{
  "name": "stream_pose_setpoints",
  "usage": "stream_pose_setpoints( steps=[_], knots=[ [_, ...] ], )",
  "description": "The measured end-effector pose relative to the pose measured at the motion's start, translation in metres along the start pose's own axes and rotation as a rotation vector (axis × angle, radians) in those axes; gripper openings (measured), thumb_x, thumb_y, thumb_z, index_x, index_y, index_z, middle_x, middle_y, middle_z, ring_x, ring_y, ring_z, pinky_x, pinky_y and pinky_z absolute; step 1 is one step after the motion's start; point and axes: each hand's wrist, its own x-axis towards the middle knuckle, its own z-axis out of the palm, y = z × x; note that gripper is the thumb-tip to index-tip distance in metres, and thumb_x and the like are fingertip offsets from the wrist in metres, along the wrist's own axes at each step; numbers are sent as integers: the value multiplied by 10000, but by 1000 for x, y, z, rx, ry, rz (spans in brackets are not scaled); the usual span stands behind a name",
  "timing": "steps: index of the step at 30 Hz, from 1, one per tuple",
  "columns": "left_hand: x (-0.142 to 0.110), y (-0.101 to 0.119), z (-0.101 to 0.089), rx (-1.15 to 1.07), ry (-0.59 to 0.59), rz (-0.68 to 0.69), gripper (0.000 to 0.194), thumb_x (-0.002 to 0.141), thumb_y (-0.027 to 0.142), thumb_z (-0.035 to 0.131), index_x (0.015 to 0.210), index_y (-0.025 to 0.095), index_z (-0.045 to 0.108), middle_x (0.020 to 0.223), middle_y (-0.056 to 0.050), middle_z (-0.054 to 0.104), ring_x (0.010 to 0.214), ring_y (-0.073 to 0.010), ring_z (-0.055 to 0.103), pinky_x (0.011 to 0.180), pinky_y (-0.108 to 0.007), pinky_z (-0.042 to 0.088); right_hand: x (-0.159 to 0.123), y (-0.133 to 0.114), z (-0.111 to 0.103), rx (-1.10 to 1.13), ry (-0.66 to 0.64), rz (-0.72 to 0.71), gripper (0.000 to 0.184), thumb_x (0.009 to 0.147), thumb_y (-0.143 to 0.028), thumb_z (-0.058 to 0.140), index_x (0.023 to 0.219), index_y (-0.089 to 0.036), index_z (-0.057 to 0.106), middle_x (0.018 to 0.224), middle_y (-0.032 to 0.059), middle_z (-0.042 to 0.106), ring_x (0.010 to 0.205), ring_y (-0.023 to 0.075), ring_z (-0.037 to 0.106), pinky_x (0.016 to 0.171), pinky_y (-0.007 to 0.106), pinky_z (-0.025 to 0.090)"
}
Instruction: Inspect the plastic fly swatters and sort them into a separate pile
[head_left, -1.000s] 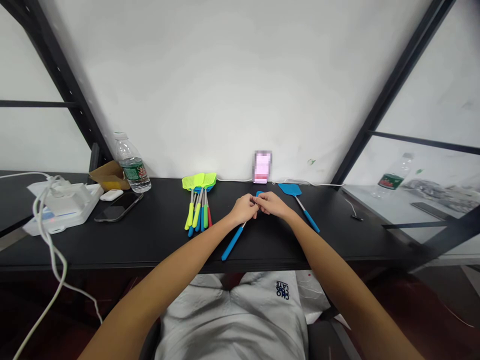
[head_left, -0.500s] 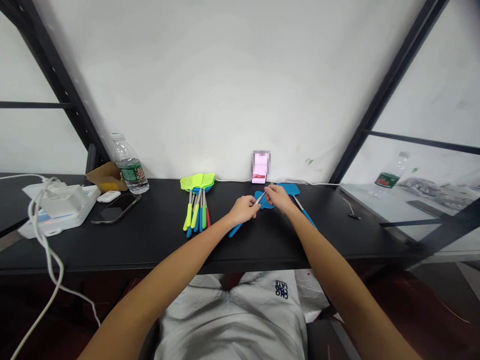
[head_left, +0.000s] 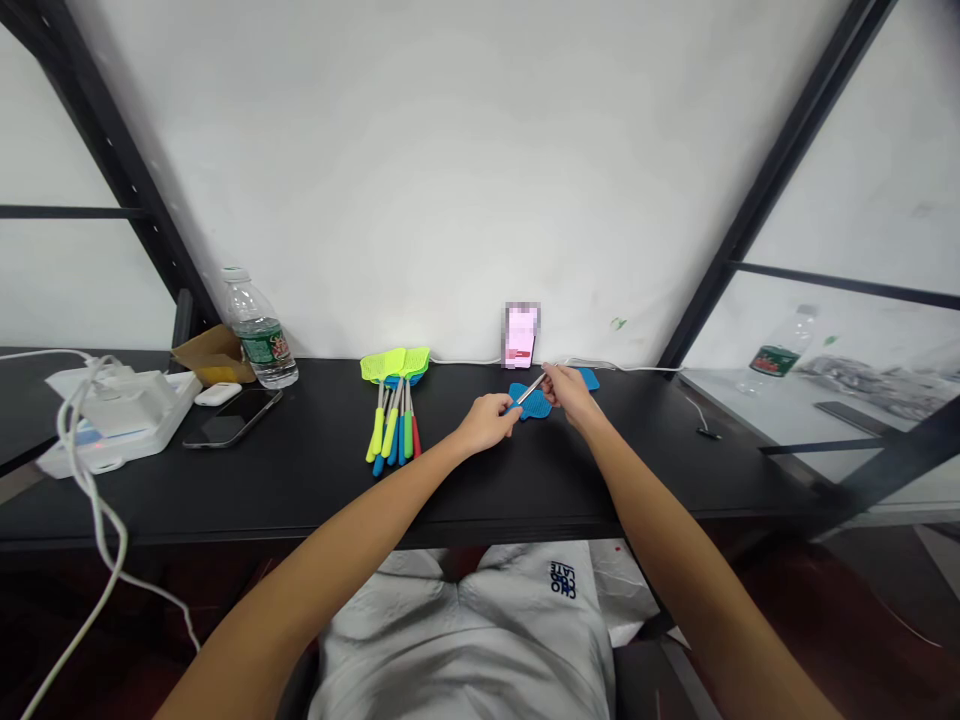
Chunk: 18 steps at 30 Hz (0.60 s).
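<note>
Over the black table (head_left: 300, 480), my left hand (head_left: 486, 420) is closed on the near end of a blue fly swatter. Its blue head (head_left: 534, 403) lies between my hands. My right hand (head_left: 570, 392) pinches the swatter's thin silver rod (head_left: 531, 388), which slants up from my left hand. The blue handle is hidden in my left hand. A second blue swatter head (head_left: 588, 378) shows just behind my right hand. A bundle of swatters (head_left: 394, 425) with yellow, green, blue and red handles lies to the left of my hands.
A lit phone (head_left: 521, 335) leans on the wall behind my hands. At the left are a water bottle (head_left: 259, 330), a cardboard piece (head_left: 214, 350), a dark phone (head_left: 232, 418), a white case (head_left: 216, 393), a white box (head_left: 124, 405) and a hanging cable (head_left: 97, 500).
The blue handle that stuck out below my left hand has gone from view. My right hand moved back and right along the rod, and the blue head now shows between my hands.
</note>
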Motion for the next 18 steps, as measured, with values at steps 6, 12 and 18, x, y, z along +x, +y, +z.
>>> stream_pose_setpoints(
  steps=[6, 12, 18],
  knots=[
    [0, -1, 1, 5, 44, 14, 285, 859, 376, 481, 673, 174, 556, 547, 14, 610, 521, -105, 542, 577, -215, 390, -12, 3, 15, 34, -237, 18, 453, 809, -543, 589, 591, -203, 384, 460, -39, 396, 376, 65, 352, 356, 198, 232],
    [0, 1, 1, 10, 47, 24, 305, 860, 397, 481, 664, 178, 563, 537, 13, 599, 545, -116, 548, 590, -222, 396, -9, 2, 12, 68, -226, 3, 475, 806, -562, 590, 599, -214, 341, 481, -49, 365, 378, 58, 329, 356, 200, 211],
    [0, 4, -1, 5, 36, 47, 320, 869, 409, 471, 671, 177, 569, 530, 16, 584, 555, -115, 537, 605, -221, 394, -7, -3, 8, 73, -171, 0, 465, 820, -553, 576, 606, -221, 330, 477, -55, 345, 380, 63, 320, 352, 207, 200]
  ],
)
